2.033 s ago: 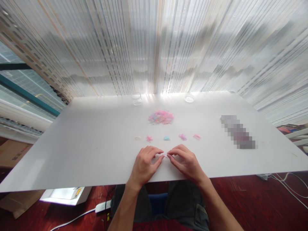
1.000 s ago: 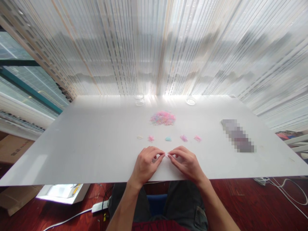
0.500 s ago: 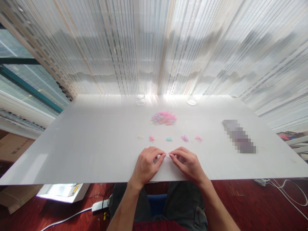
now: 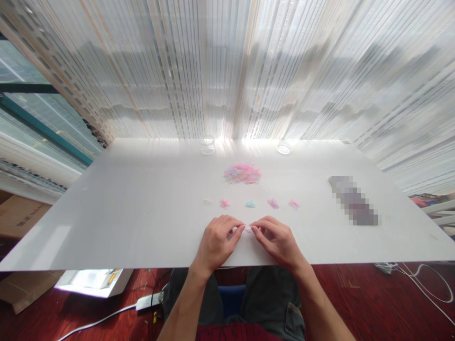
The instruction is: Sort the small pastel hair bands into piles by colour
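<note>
Close to the table's front edge, my left hand (image 4: 217, 240) and my right hand (image 4: 277, 239) face each other, thumb and forefinger pinched on each. Between the fingertips is a tiny pale pink-purple rubber band (image 4: 248, 230), partly hidden by the fingers. Just beyond them lies a row of small heaps of rubber bands: cream (image 4: 207, 202), pink (image 4: 224, 203), turquoise (image 4: 250, 204), purple (image 4: 273, 203) and a second pink heap (image 4: 294, 204). Farther back spreads a large mixed-colour pile of rubber bands (image 4: 242, 174).
Clear round containers (image 4: 208, 146) and a clear lid (image 4: 283, 148) stand at the back of the white table (image 4: 124, 213). A blurred-out oblong object (image 4: 353, 201) lies to the right. Below left are a white box (image 4: 93, 282) and a power strip (image 4: 149, 301).
Both hands hold nearly the same place and pinch. The heaps and the large pile look unchanged.
</note>
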Demonstrator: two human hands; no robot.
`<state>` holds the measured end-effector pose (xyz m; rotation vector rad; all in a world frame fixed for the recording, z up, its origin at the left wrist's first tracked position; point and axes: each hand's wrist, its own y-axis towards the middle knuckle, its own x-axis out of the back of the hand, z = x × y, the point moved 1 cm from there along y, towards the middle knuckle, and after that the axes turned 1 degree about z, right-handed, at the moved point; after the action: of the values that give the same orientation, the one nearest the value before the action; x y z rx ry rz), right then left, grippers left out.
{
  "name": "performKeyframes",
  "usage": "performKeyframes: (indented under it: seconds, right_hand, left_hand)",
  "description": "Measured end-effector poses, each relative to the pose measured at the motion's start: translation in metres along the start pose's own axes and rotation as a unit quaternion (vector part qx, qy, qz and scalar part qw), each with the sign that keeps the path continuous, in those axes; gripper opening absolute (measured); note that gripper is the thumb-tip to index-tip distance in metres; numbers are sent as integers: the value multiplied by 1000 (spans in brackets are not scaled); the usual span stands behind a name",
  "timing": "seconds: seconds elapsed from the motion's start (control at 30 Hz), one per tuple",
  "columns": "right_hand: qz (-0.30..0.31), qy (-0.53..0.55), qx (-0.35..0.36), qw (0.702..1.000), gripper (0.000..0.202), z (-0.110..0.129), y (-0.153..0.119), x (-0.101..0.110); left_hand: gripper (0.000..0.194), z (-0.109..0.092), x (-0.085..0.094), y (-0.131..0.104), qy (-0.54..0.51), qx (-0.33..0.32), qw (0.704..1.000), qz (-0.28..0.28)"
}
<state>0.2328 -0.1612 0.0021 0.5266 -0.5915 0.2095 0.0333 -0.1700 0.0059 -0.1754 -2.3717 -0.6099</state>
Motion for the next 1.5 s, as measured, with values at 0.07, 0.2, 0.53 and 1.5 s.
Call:
performKeyframes:
  seconds: [0.07, 0.2, 0.53, 1.5]
  right_hand:
    - [0, -1, 1, 1000, 14, 0, 0, 0]
    - [-5, -3, 4, 1000, 13, 2, 1, 1]
    - [-6, 1, 11, 1000, 14, 1, 1, 1]
    - [-17, -7, -5, 1000, 15, 0, 1, 0]
  left_hand:
    - [13, 1, 0, 0, 2, 0, 1000, -1]
    - [12, 0, -1, 0, 0, -3, 1000, -2]
    - [8, 2, -3, -1, -20, -10, 999, -30]
    - [6, -1, 0, -1, -14, -13, 999, -37]
